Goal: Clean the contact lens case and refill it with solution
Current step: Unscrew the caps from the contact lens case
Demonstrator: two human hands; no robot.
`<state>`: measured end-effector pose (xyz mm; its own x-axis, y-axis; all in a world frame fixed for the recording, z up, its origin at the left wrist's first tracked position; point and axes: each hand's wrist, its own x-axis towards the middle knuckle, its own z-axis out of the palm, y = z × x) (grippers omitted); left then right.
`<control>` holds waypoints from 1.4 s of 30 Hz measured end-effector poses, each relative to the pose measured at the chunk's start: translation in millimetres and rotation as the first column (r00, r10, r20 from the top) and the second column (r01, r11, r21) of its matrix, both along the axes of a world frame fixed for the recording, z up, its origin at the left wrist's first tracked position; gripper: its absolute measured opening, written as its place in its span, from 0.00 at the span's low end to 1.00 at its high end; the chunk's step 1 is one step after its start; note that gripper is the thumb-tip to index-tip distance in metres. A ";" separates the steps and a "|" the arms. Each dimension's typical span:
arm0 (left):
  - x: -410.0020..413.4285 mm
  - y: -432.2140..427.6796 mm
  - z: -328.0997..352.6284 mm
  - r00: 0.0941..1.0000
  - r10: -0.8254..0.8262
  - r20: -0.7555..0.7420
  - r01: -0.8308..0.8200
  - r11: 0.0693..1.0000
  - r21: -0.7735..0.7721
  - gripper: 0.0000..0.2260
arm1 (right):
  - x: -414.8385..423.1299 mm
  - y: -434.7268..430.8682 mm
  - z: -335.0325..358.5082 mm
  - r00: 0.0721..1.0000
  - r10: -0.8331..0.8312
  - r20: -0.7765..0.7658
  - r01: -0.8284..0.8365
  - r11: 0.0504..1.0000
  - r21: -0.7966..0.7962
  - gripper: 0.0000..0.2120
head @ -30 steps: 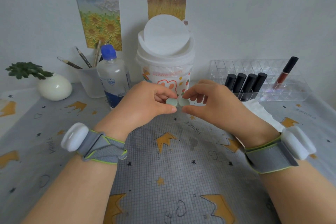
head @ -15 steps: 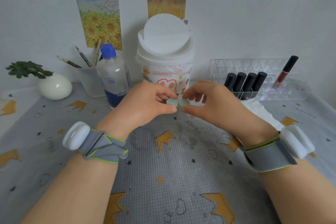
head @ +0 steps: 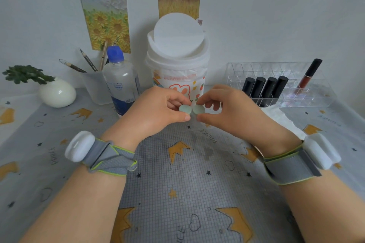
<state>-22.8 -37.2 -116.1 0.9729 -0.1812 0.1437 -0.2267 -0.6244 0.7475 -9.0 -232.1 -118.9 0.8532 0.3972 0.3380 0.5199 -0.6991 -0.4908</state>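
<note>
In the head view, both hands meet above the middle of the table (head: 49, 144), which is covered by a grey cloth printed with gold crowns and stars. Between them is a pale green contact lens case (head: 191, 109) with its two round caps side by side, held up off the cloth in front of a small white swing-lid bin (head: 177, 69). The left hand (head: 156, 112) pinches the left cap between thumb and curled fingers; the right hand (head: 227, 110) pinches the right cap the same way. Each wrist wears a grey strap with a white device. Behind the left hand stands a clear contact lens solution bottle (head: 122, 83) with a blue cap, upright, just beside a frosted cup of pencils (head: 94, 85). A white vase with a green plant (head: 56, 92) sits far left. To the right, a clear acrylic organizer (head: 280, 85) holds black lipstick tubes, and a white tissue (head: 282, 118) lies in front of it.
</note>
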 end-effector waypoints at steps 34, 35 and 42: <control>0.2 1.7 -1.3 0.998 0.057 0.000 -0.057 0.998 0.004 0.13 | 7.7 -9.5 -7.1 0.993 -0.116 -0.028 0.114 0.992 -0.057 0.12; 0.2 1.4 -1.1 0.998 0.063 0.002 -0.063 0.998 0.008 0.13 | 8.5 -10.5 -7.9 0.992 -0.119 -0.049 0.114 0.989 -0.090 0.12; 0.4 1.2 -0.3 0.996 0.087 0.021 -0.087 0.996 -0.014 0.13 | 8.3 -10.0 -11.5 0.988 -0.046 -0.144 0.012 0.974 -0.228 0.09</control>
